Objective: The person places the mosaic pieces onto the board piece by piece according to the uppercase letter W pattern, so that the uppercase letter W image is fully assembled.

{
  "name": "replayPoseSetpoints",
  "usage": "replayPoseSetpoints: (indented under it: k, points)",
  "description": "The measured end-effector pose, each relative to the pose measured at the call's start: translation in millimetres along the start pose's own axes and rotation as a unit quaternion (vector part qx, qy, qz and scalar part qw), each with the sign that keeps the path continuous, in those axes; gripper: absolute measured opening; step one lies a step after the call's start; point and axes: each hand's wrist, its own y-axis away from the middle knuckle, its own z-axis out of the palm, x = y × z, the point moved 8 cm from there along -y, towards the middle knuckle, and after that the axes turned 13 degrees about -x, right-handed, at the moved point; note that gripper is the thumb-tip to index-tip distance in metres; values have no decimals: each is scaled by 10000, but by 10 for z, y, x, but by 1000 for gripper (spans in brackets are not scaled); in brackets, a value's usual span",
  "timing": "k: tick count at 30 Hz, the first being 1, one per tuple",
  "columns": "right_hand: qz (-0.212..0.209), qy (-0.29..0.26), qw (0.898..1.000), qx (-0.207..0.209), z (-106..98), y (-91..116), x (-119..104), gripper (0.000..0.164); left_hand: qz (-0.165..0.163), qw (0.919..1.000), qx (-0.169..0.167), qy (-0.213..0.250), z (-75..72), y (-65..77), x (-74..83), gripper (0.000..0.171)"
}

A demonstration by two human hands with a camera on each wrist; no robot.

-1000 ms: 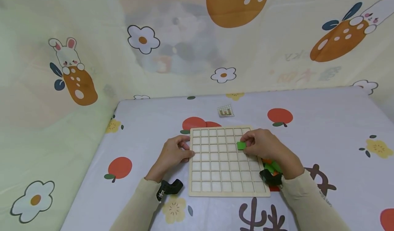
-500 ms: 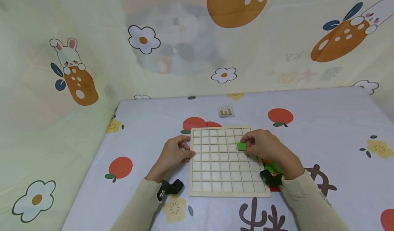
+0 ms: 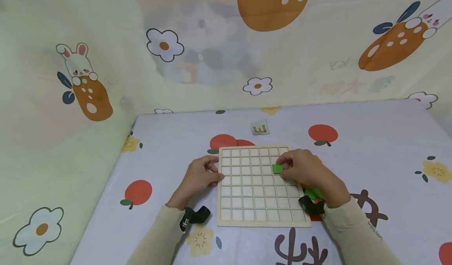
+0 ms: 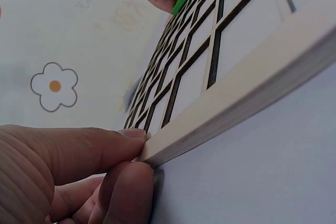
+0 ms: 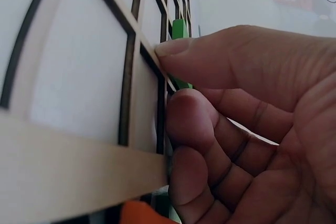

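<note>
A pale wooden grid board (image 3: 261, 190) with square cells lies flat on the cloth. My left hand (image 3: 200, 174) pinches its left edge, the thumb (image 4: 100, 150) over the rim and a curled finger (image 4: 131, 190) against the side. Over the upper right cells, my right hand (image 3: 300, 165) pinches a small green square tile (image 3: 277, 169) between thumb and fingers. In the right wrist view the tile (image 5: 179, 29) is partly hidden behind the thumb (image 5: 220, 59). Whether it sits down in a cell, I cannot tell.
Several loose green and orange tiles (image 3: 310, 194) lie by the board's right edge, partly under my right wrist. Behind the board is a small card (image 3: 259, 127) with a grid picture. Black wrist mounts (image 3: 195, 216) sit on both forearms. A patterned curtain (image 3: 212, 61) hangs behind.
The green tile and right fingers have shifted very slightly toward me over the same cells. My left hand stays on the board's edge.
</note>
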Motion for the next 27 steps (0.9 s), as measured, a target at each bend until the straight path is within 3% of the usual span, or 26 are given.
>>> replayPoseSetpoints:
  k: [18, 27]
  points:
    - [-99, -94, 9999, 49, -6, 8, 0, 29, 77, 9999, -26, 65, 16, 15, 13, 55]
    - [-197, -362, 9980, 470, -233, 161, 95, 32, 121, 9999, -47, 71, 12, 13, 18, 56]
